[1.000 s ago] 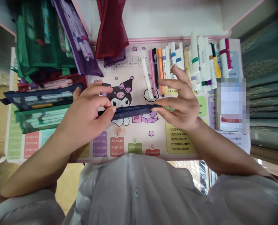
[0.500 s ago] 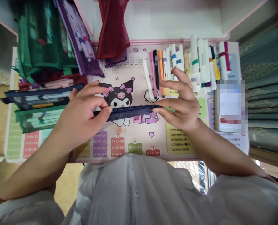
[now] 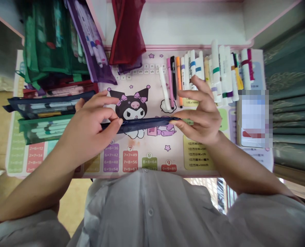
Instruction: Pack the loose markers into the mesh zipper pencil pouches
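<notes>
A dark blue zippered mesh pouch is stretched between my hands, its zipper edge facing up. My left hand pinches it near the left part of the zipper with thumb and forefinger. At the pouch's right end, my right hand grips the corner between thumb and a finger, with the other fingers raised. Most of the pouch's body is seen edge-on, so what it contains is hidden. Just beyond it lie a white marker, a pink pen, a black pen and an orange pen.
Several white markers lie in a row at the back right, left of a phone. Filled pouches, including green, blue and purple ones, crowd the left. A dark red pouch hangs over the shelf edge.
The whole view has shifted slightly. Both hands keep their pinch on the blue pouch, with hardly any movement relative to the table.
</notes>
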